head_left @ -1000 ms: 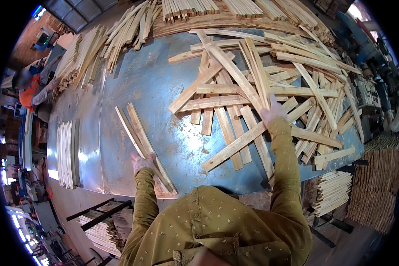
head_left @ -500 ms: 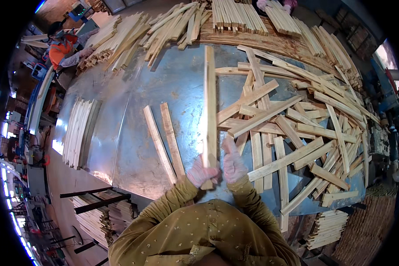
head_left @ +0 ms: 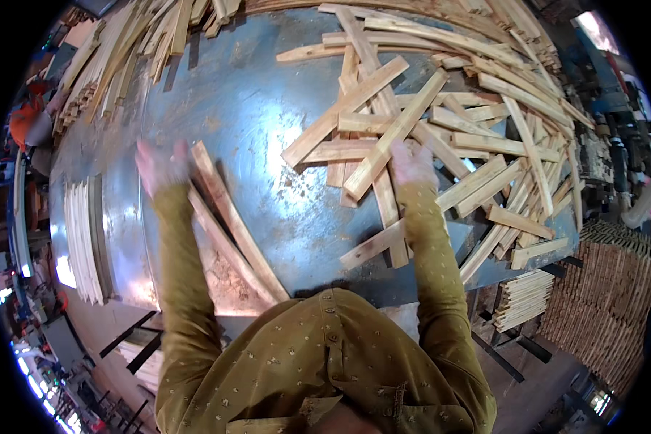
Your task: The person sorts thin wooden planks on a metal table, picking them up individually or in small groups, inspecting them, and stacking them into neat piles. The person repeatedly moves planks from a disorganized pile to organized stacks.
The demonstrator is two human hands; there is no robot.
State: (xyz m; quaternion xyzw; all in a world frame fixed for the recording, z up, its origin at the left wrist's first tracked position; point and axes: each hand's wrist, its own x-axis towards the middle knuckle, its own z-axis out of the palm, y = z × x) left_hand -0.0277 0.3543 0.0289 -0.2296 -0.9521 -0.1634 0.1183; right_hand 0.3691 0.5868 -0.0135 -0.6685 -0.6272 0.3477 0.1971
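The blurred left grip [head_left: 163, 165] is hovering beside two angled slats [head_left: 234, 213] on the blue desk [head_left: 246, 137]; a tidy stack [head_left: 83, 239] is lying farther left. The right grip [head_left: 414, 163] is hovering at jumbled boards [head_left: 398, 130] spreading ahead and rightward.

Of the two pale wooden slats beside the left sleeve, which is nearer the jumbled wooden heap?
The right-hand pale wooden slat; the other slat lies between it and the patterned olive sleeve.

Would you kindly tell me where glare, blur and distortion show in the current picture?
Head view: bright glare on the table; head view: left hand and right hand both blurred; head view: long planks at upper right look bowed.
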